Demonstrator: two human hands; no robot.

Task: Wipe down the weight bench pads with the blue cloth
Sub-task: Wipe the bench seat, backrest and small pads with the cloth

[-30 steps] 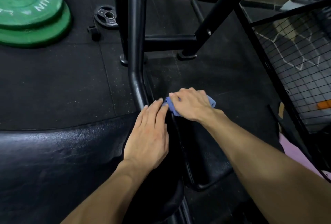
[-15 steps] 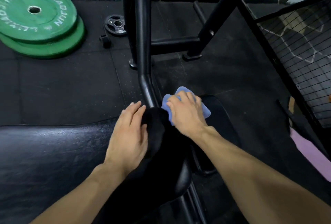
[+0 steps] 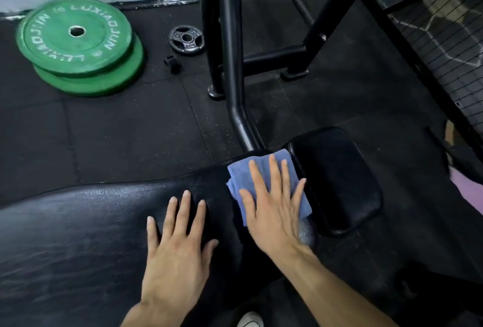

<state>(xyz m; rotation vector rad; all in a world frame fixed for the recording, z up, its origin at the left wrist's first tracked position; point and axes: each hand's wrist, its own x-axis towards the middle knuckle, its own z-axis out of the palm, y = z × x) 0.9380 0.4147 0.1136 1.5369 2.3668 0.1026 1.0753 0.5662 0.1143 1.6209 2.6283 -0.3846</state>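
Observation:
A long black bench pad (image 3: 78, 235) fills the lower left and narrows toward the middle. A smaller black seat pad (image 3: 337, 180) lies just to its right. The folded blue cloth (image 3: 240, 172) lies flat on the narrow end of the long pad, beside the gap between the two pads. My right hand (image 3: 274, 204) presses flat on the cloth with fingers spread. My left hand (image 3: 177, 248) rests flat on the long pad to the left of the cloth, fingers apart, holding nothing.
Black steel frame tubes (image 3: 230, 52) rise just beyond the pads. Two stacked green weight plates (image 3: 78, 44) and a small black plate (image 3: 187, 39) lie on the rubber floor at the back left. A wire mesh panel (image 3: 444, 31) stands at the right.
My right hand has opened from a gathered grip to a flat palm on the cloth, which now lies spread on top of the pad's end. My left hand has slid back along the long pad.

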